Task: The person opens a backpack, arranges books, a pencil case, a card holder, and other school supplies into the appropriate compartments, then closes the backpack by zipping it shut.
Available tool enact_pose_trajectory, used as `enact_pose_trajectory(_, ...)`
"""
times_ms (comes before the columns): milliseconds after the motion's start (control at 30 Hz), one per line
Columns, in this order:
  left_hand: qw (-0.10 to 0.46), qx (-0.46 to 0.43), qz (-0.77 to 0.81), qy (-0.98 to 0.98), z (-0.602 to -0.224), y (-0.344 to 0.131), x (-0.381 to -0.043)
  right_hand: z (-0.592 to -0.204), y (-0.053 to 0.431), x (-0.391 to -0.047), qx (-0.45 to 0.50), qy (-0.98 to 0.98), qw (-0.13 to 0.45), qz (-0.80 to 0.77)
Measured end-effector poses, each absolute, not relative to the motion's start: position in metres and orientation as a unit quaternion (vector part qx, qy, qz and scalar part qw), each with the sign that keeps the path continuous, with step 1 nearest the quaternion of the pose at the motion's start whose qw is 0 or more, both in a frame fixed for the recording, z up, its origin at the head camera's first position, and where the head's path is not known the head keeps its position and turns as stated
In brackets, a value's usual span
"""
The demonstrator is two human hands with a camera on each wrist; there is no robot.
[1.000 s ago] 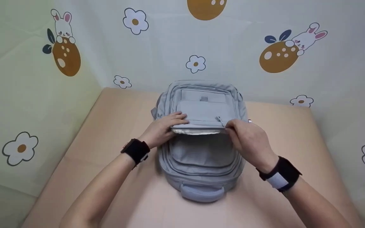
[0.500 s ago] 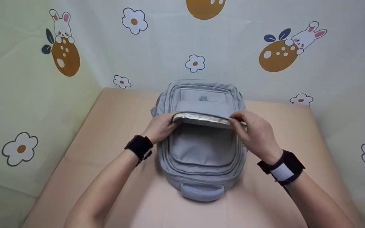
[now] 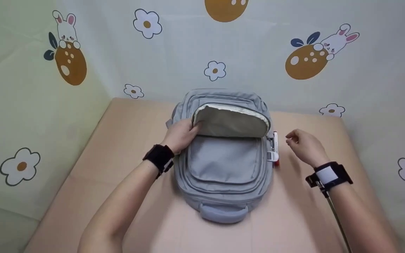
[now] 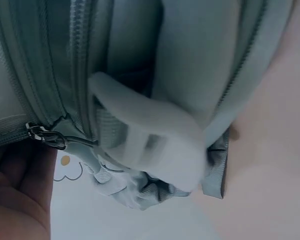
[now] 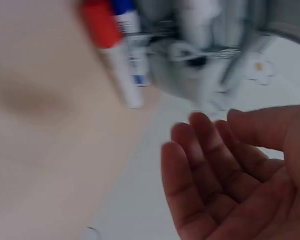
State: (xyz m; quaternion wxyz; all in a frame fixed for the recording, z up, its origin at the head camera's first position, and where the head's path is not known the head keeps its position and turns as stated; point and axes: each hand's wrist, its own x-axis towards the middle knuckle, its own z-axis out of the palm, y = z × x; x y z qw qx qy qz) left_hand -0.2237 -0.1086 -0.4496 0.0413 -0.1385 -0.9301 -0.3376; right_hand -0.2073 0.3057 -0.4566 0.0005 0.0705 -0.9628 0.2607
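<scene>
A grey backpack (image 3: 223, 160) lies on its back on the table, its carry handle (image 3: 223, 213) toward me. Its front pocket flap (image 3: 232, 121) is unzipped and folded back, with the pale lining facing up. My left hand (image 3: 180, 135) pinches the flap's left edge between thumb and fingers. In the left wrist view a zipper pull (image 4: 37, 132) sits right by those fingers. My right hand (image 3: 306, 146) hovers to the right of the backpack, fingers loosely bent and nothing in them. A red-capped marker (image 5: 102, 25) and a blue-capped marker (image 5: 132, 40) lie between it and the bag's side.
A white buckle (image 3: 272, 156) sticks out on the bag's right side near the markers. The pinkish table (image 3: 135, 218) meets a cloth wall (image 3: 178, 52) printed with rabbits and flowers behind and to the left. Both wrists wear black bands.
The pocket flap has been lifted and folded back, away from me, showing its lining. My right hand has let go of the flap and moved right; the left hand keeps its edge.
</scene>
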Motion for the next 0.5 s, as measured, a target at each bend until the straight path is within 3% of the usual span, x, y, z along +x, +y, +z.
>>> enact_pose_trajectory(167,0.019,-0.120,-0.347,-0.930,-0.443,-0.105,-0.228,-0.484,0.310,-0.222,0.042,-0.965,-0.078,0.246)
enact_pose_trajectory(500,-0.024,-0.090,-0.372,-0.924,-0.431,-0.104,-0.242,-0.493,0.295,-0.235,0.040,-0.965,-0.114,0.231)
